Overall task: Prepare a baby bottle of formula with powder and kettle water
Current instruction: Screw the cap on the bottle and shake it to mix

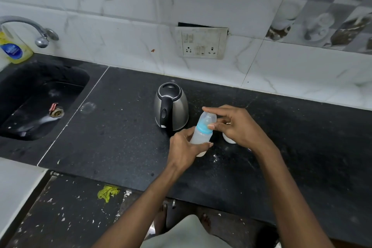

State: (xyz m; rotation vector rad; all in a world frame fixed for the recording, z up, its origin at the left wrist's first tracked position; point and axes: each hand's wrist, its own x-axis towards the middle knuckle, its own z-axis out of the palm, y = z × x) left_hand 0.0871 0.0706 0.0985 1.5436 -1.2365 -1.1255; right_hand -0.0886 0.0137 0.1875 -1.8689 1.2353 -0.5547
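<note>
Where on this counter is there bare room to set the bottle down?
Free: the wide patch between the sink and the kettle, and the counter right of the right hand. Crowded: around the baby bottle, gripped by the left hand, with a white container half hidden behind the right hand.

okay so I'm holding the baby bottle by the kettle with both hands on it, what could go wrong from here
1. The baby bottle is tilted while the right hand works at its blue collar and cap; if the left hand loosens, it could tip or spill.
2. The kettle stands just behind the bottle; a knuckle could brush its metal side, possibly hot.
3. A white container sits mostly hidden under the right hand and might get knocked.
</note>
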